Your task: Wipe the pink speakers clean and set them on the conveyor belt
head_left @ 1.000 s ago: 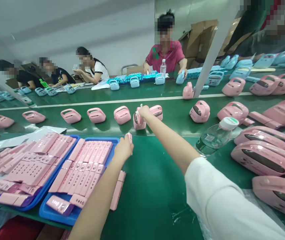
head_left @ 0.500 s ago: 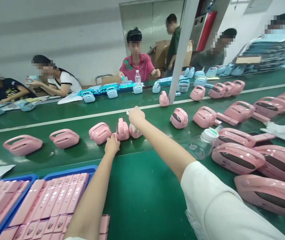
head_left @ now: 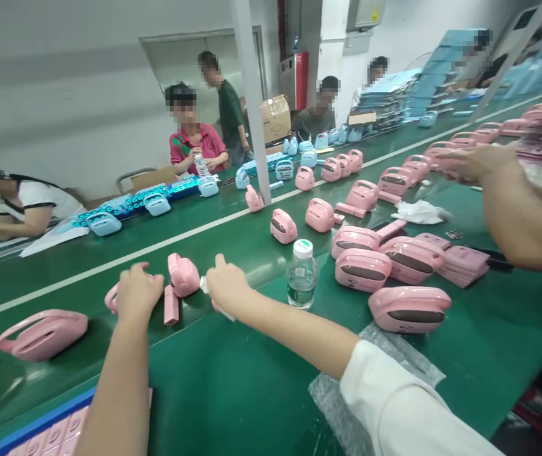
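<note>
My left hand (head_left: pixel 138 292) is curled over a pink handled plastic case (head_left: pixel 111 299) on the green belt; the hand hides most of the case. Just right of it a small pink bar (head_left: pixel 171 307) lies against another pink handled case (head_left: pixel 184 275). My right hand (head_left: pixel 227 283) is closed beside that case, apart from it. A small white piece, like cloth or paper, shows at its fingertips and under the palm. Further left on the belt lies a larger-looking pink case (head_left: pixel 45 332).
A water bottle (head_left: pixel 302 278) stands right of my right forearm, near several pink cases (head_left: pixel 363 269) and a clear plastic bag (head_left: pixel 332 399). A blue tray (head_left: pixel 47 418) of pink bars is at lower left. A co-worker's arm (head_left: pixel 503 196) reaches in at right. A post (head_left: pixel 252 101) rises beyond.
The view has swung right. My left hand has left the small pink bar beside a case and moved left onto another case. My right hand has come away from the case beneath it.
</note>
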`<state>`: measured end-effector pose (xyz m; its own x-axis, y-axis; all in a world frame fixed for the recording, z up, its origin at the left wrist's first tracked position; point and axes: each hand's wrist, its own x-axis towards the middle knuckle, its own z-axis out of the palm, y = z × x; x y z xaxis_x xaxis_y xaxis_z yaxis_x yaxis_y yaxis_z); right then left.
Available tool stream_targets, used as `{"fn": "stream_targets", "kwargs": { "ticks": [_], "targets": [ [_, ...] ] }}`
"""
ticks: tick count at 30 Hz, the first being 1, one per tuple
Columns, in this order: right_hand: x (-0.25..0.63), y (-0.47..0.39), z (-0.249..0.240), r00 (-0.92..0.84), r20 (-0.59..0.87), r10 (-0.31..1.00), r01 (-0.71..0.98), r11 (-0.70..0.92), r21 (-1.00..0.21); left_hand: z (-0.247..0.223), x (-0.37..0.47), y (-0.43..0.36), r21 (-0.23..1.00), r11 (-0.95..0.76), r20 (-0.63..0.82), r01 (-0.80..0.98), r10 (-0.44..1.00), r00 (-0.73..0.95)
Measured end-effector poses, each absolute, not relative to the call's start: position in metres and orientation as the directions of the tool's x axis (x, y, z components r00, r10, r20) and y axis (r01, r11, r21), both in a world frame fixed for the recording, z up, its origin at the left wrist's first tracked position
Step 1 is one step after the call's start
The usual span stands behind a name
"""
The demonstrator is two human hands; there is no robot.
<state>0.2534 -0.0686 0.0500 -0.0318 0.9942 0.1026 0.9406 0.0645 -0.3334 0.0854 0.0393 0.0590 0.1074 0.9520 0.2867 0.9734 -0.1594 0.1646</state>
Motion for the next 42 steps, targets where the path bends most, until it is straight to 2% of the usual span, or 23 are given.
{"fn": "stream_targets", "kwargs": {
  "ticks": [2, 4, 5, 6, 10, 13, 15, 17, 23, 27, 31, 33, 35, 39, 42],
  "targets": [
    [0.262, -0.108, 0.046, -0.108, 0.099, 0.989, 0.938, 0.134, -0.319, 0.078, 0.125, 0.038, 0.149, -0.255, 0.364, 0.956, 0.913, 0.187],
    [0.277, -0.147, 0.042, -0.189, 0.077, 0.979, 0.929, 0.203, -0.309, 0.085, 0.181, 0.039, 0.096, -0.422, 0.372, 0.901, 0.855, 0.361],
    [0.286, -0.166, 0.04, -0.223, 0.062, 0.973, 0.925, 0.231, -0.3, 0.083, 0.212, 0.039, 0.012, -0.555, 0.341, 0.832, 0.784, 0.518],
    [0.296, -0.184, 0.038, -0.254, 0.042, 0.966, 0.923, 0.255, -0.287, 0.078, 0.244, 0.039, -0.015, -0.639, 0.299, 0.769, 0.731, 0.613],
    [0.33, -0.246, 0.022, -0.351, -0.032, 0.936, 0.917, 0.337, -0.212, 0.046, 0.356, 0.039, -0.06, -0.815, 0.166, 0.577, 0.562, 0.81],
    [0.348, -0.271, -0.002, -0.271, 0.1, 0.957, 0.958, 0.279, -0.066, 0.025, 0.401, 0.04, -0.104, -0.849, 0.113, 0.518, 0.507, 0.854],
    [0.356, -0.28, -0.016, -0.221, 0.223, 0.949, 0.972, 0.233, -0.026, 0.019, 0.411, 0.043, -0.142, -0.844, 0.09, 0.517, 0.509, 0.856],
    [0.362, -0.284, -0.024, -0.194, 0.26, 0.946, 0.974, 0.218, -0.068, 0.019, 0.406, 0.047, -0.186, -0.835, 0.07, 0.518, 0.515, 0.855],
    [0.384, -0.292, -0.006, -0.059, 0.173, 0.983, 0.959, 0.104, -0.265, 0.051, 0.333, 0.055, -0.283, -0.782, 0.014, 0.555, 0.575, 0.818],
    [0.413, -0.289, 0.003, 0.03, 0.205, 0.978, 0.936, 0.045, -0.35, 0.068, 0.264, 0.025, -0.274, -0.786, -0.027, 0.554, 0.583, 0.812],
    [0.438, -0.278, -0.008, 0.083, 0.2, 0.976, 0.933, -0.006, -0.359, 0.072, 0.204, -0.041, -0.223, -0.837, -0.099, 0.499, 0.529, 0.843],
    [0.447, -0.273, -0.016, 0.126, 0.194, 0.973, 0.931, -0.049, -0.361, 0.07, 0.185, -0.076, -0.186, -0.883, -0.138, 0.432, 0.459, 0.878],
    [0.453, -0.27, -0.024, 0.149, 0.18, 0.972, 0.923, -0.072, -0.379, 0.064, 0.176, -0.106, -0.142, -0.942, -0.142, 0.305, 0.325, 0.935],
    [0.464, -0.268, -0.034, 0.143, 0.15, 0.978, 0.892, -0.061, -0.448, 0.039, 0.184, -0.152, -0.092, -0.995, 0.002, 0.049, 0.049, 0.999],
    [0.47, -0.268, -0.04, 0.145, 0.199, 0.969, 0.866, -0.027, -0.498, 0.021, 0.198, -0.177, -0.107, -0.991, 0.105, -0.079, -0.091, 0.99]
  ]
}}
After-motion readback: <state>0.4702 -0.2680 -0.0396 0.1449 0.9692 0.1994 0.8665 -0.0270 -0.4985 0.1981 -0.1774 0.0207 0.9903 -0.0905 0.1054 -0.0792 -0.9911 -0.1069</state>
